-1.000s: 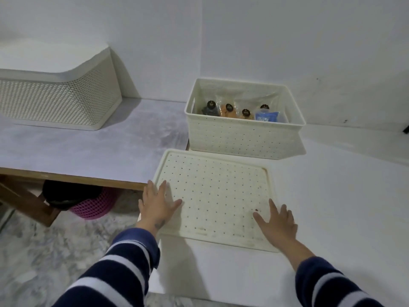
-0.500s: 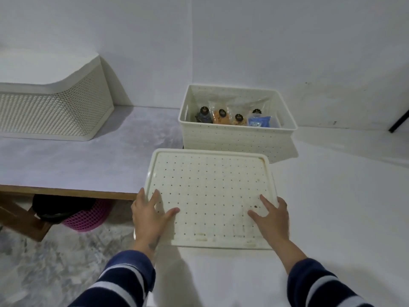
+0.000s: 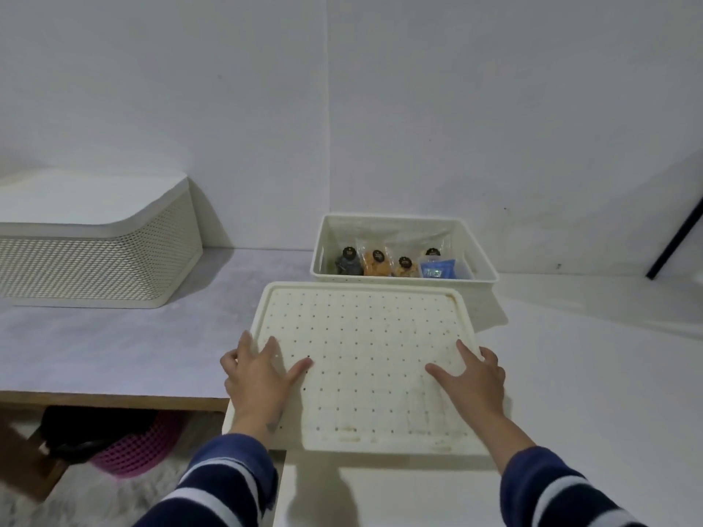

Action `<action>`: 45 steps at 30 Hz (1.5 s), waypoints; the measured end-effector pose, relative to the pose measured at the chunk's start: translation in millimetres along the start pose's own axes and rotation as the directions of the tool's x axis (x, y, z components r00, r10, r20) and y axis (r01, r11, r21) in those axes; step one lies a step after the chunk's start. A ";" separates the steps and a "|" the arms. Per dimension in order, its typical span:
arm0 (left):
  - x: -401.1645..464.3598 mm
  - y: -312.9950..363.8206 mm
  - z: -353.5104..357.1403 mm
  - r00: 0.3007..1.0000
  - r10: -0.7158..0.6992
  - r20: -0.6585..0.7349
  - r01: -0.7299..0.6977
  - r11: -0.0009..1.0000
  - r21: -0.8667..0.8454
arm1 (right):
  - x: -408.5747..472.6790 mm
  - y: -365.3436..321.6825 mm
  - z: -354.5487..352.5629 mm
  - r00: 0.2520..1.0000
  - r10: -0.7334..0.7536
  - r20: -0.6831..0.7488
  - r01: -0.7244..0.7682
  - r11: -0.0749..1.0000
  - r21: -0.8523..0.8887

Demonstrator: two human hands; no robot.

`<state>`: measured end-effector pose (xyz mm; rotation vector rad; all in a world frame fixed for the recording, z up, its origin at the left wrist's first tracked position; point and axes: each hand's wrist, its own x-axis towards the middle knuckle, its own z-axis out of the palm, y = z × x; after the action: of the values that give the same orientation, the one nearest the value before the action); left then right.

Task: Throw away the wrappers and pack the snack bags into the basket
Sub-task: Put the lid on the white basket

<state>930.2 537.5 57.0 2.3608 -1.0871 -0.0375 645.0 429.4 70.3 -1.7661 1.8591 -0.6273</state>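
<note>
A cream perforated basket (image 3: 480, 260) stands at the back of the white table, holding several snack bags (image 3: 395, 262) in a row. In front of it I hold the basket's flat perforated lid (image 3: 365, 348) lifted off the table and tilted up toward the basket. My left hand (image 3: 258, 378) grips the lid's left edge, thumb on top. My right hand (image 3: 473, 382) grips its right edge, thumb on top. No wrappers are in view.
A larger white mesh basket with a closed lid (image 3: 95, 252) sits on the grey table (image 3: 114, 355) at left. Under that table stands a pink bin (image 3: 140, 450) with dark contents. A black rod (image 3: 673, 245) leans at far right. White walls close the back.
Both hands have lifted the lid from flat on the table and carried it up and toward the basket. The lid's far edge now overlaps the basket's front wall.
</note>
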 end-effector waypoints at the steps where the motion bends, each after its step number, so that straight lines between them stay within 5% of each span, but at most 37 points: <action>1: 1.2 0.7 0.3 1.000 -0.014 0.018 0.014 0.999 0.034 | -0.8 1.5 3.2 1.000 0.016 0.007 -0.016 1.000 0.004; 11: -20.6 -3.3 -9.7 0.994 -0.070 0.084 0.070 0.998 0.009 | -14.4 12.1 1.7 0.999 0.030 0.020 -0.030 0.999 -0.035; 28: 26.6 64.6 -57.1 0.988 0.086 -0.128 -0.097 0.992 -0.077 | 23.2 -34.6 -75.5 0.965 -0.244 -0.092 0.211 0.939 -0.271; 37: 108.8 97.5 -35.6 0.962 0.272 -0.003 -0.270 0.957 0.106 | 100.8 -57.1 -71.8 0.981 -0.189 -0.049 0.159 0.918 -0.364; 45: 168.7 122.3 10.9 0.953 0.270 0.140 -0.290 0.946 0.145 | 183.8 -60.1 -55.5 0.988 -0.151 0.028 0.149 0.898 -0.413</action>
<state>956.1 347.3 138.7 2.3455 -1.5290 0.0155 649.2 242.2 143.8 -2.1945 1.9805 -0.2996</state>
